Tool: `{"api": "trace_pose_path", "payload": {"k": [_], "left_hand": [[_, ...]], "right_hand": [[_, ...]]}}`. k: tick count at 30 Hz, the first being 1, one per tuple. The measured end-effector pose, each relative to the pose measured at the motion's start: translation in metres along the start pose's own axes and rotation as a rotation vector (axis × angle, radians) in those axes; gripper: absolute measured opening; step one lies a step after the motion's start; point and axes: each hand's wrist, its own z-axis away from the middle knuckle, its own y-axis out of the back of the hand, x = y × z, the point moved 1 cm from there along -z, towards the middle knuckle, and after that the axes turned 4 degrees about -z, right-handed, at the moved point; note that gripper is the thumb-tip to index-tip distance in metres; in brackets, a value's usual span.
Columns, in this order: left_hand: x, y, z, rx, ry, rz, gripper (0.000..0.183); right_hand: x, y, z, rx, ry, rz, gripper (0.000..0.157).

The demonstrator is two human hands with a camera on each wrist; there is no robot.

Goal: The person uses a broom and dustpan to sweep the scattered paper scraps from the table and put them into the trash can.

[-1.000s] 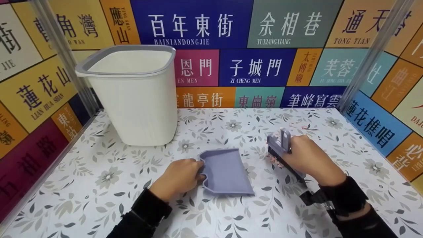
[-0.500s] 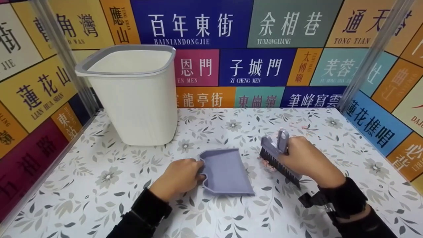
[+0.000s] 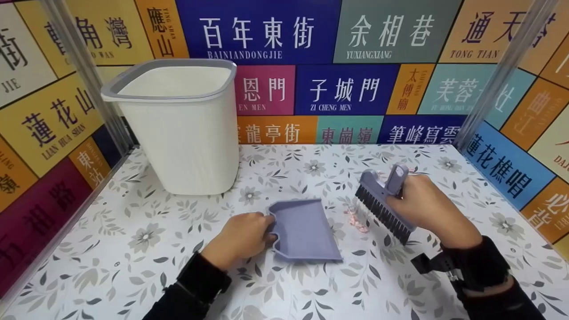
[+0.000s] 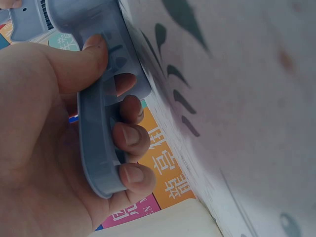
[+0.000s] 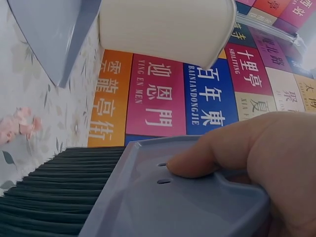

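A grey-purple dustpan (image 3: 304, 231) lies on the patterned tabletop, its flat lip facing right. My left hand (image 3: 242, 238) grips its handle (image 4: 98, 143), fingers curled around it in the left wrist view. To the right, my right hand (image 3: 429, 204) holds a matching hand brush (image 3: 382, 195) by its handle, thumb pressed on the brush's body (image 5: 168, 197). Its dark bristles (image 5: 64, 187) point down and to the left. Between brush and dustpan lie small pink scraps (image 3: 355, 221), gathered in a little heap. More pink bits show behind the brush, partly hidden by it.
A tall white bin (image 3: 191, 142) with a grey rim stands at the back left. Walls printed with colourful Chinese street signs (image 3: 262, 33) enclose the table (image 3: 178, 275) at the back and sides. Clear corner posts (image 3: 502, 75) rise at its back corners.
My right hand swept the brush left against the pink scraps, then drew it back up and right, leaving the scraps nearer the dustpan. The left hand and dustpan stayed still.
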Motion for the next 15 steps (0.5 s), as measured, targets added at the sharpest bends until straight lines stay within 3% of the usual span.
{"api": "trace_pose_path", "payload": {"k": [4, 10, 15], "left_hand": [[0.000, 0.000, 0.000, -0.001, 0.001, -0.006, 0.022], [0.000, 0.000, -0.001, -0.016, 0.010, -0.008, 0.022], [0.000, 0.000, -0.001, -0.023, 0.014, -0.010, 0.022]], "right_hand": [[0.005, 0.004, 0.000, 0.017, -0.021, 0.030, 0.016], [0.008, 0.001, -0.001, 0.051, -0.044, 0.100, 0.056], [0.012, -0.006, -0.003, 0.079, -0.020, 0.171, 0.053]]}}
